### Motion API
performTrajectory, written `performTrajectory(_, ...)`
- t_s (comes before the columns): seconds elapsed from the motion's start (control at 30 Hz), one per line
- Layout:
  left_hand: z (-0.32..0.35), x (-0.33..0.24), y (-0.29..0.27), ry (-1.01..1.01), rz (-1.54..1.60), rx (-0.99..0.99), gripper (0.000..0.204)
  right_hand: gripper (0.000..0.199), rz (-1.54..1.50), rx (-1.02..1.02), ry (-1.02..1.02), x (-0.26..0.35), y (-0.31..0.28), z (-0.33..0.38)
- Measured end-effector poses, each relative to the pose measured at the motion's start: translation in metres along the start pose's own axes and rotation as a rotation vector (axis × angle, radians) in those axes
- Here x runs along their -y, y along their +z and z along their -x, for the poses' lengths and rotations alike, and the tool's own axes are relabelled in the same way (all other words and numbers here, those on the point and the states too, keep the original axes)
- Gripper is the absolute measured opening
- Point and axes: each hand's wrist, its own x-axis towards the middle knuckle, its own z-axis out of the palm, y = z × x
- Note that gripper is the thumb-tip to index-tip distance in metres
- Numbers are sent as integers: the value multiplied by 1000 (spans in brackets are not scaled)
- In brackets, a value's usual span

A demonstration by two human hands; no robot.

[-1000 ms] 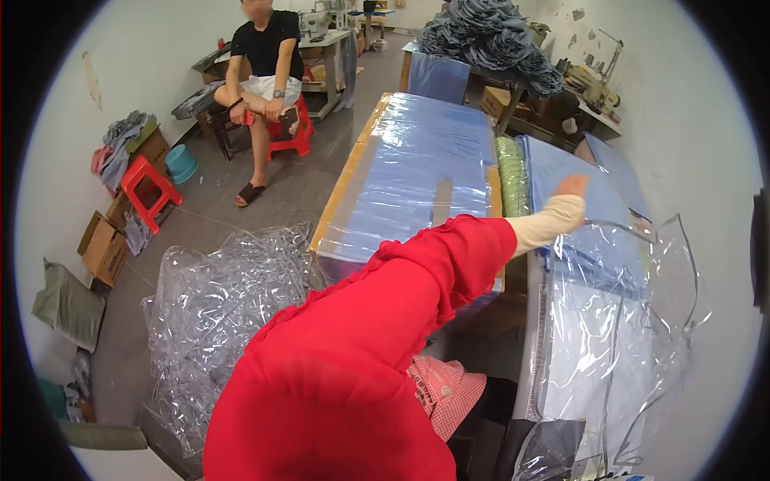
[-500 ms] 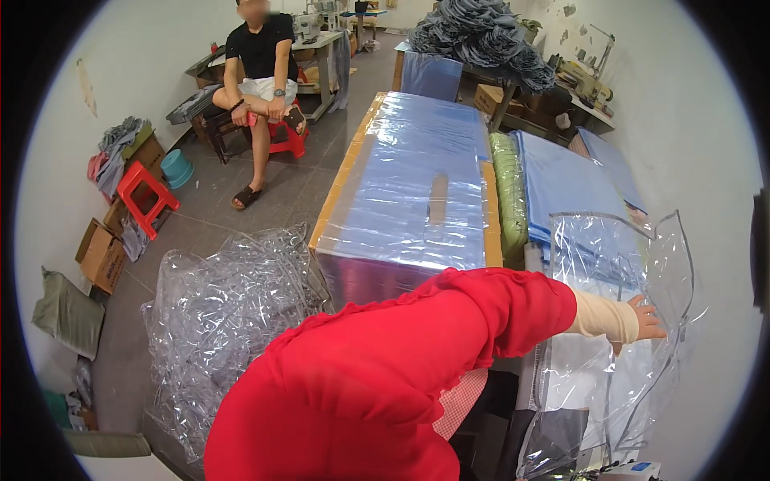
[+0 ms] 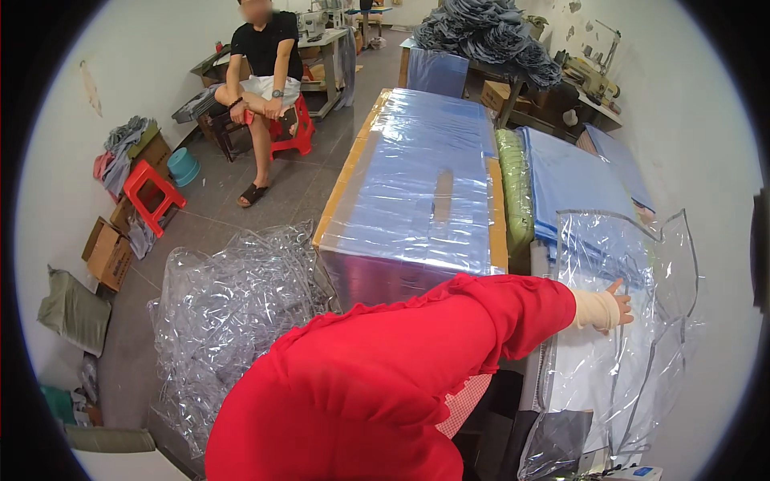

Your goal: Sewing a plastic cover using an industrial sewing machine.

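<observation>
My left arm, in a red sleeve with a cream cuff, reaches across to the right. My left hand is open, fingers apart, over a clear plastic piece with dark grey edging. It looks to be resting on the plastic, though contact is hard to make out. The clear piece spreads over a white surface and reaches up over part of a blue plastic-wrapped stack. A dark grey translucent patch shows at its near end. My right hand is out of view.
A large box wrapped in clear film stands ahead, beside a green roll. Crumpled clear plastic is heaped on the floor at left. Farther off, a person sits on a red stool. Part of a white machine shows at bottom right.
My left hand has drawn back left and slightly up over the clear plastic, its fingers still apart. The whole view has shifted slightly.
</observation>
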Motion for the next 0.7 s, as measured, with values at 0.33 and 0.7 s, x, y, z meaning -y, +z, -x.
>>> performTrajectory(0.33, -11, 6, 36, -54, 7, -4, 71, 22, 42, 40, 44, 2, -8, 12)
performTrajectory(0.7, -48, 42, -30, -190, -244, -99, 77, 16, -30, -112, 9, 8, 15, -22)
